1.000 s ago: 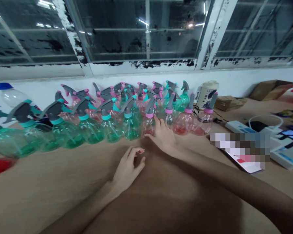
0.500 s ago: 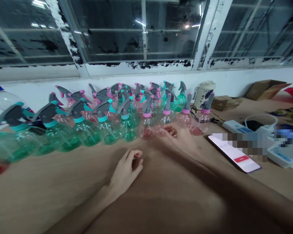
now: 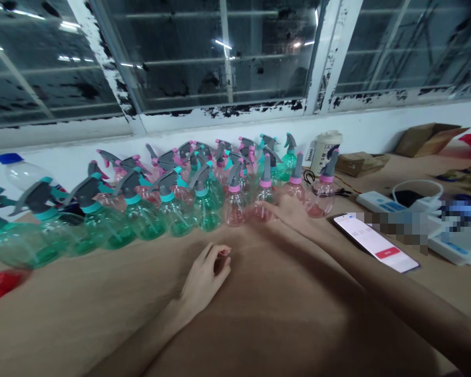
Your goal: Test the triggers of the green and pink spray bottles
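Observation:
My right hand [image 3: 289,210] is at a clear spray bottle [image 3: 262,212] with a pink collar, a grey nozzle and a little pink tint at its base. One digit lies across the front of the bottle; the other fingers are partly hidden beside and behind it, and they look closed around its body. Low over the table, my left hand [image 3: 207,273] is loosely curled, thumb apart from the fingers, holding nothing. Nearest to it stand another pink-collared spray bottle [image 3: 234,207] and a green spray bottle [image 3: 207,212] with a turquoise collar.
Several green spray bottles [image 3: 143,217] run leftward along the front row, with more pink and green ones behind. On the right are a phone [image 3: 371,238], a white power strip [image 3: 380,203], a coffee cup [image 3: 326,152] and a cardboard box [image 3: 426,140]. A red packet [image 3: 3,285] lies at left.
My right hand has shifted from in front of the pink-collared bottle to its right side, fingers now around it. My left hand has barely moved. The view has shifted slightly.

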### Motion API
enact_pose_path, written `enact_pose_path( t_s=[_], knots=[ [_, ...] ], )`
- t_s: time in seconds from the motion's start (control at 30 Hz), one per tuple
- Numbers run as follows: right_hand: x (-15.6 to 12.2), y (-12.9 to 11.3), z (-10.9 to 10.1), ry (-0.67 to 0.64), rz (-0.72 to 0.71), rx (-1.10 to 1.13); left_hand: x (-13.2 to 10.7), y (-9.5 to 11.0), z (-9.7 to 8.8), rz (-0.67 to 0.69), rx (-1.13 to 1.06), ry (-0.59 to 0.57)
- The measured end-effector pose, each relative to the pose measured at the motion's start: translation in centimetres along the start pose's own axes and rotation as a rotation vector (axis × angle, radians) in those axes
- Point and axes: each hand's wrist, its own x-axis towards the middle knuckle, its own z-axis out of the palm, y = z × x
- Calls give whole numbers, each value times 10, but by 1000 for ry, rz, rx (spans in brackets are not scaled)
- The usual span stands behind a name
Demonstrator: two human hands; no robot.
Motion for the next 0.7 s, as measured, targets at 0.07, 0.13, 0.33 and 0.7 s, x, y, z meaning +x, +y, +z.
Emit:
enact_pose_path(
  t_s=[0.07, 0.13, 0.33, 0.7],
  knots=[
    [-15, -1, -5, 10, 23, -34, 0, 0, -1, 10, 5, 2],
    [-34, -2, -12, 17, 19, -62, 0, 0, -1, 15, 1, -1],
    [-99, -4, -33, 19, -197, -50, 0, 8, -2, -1, -42, -12],
    [-148, -17, -33, -50, -363, 241, 22, 93, -15, 71, -335, -81]
  ],
)
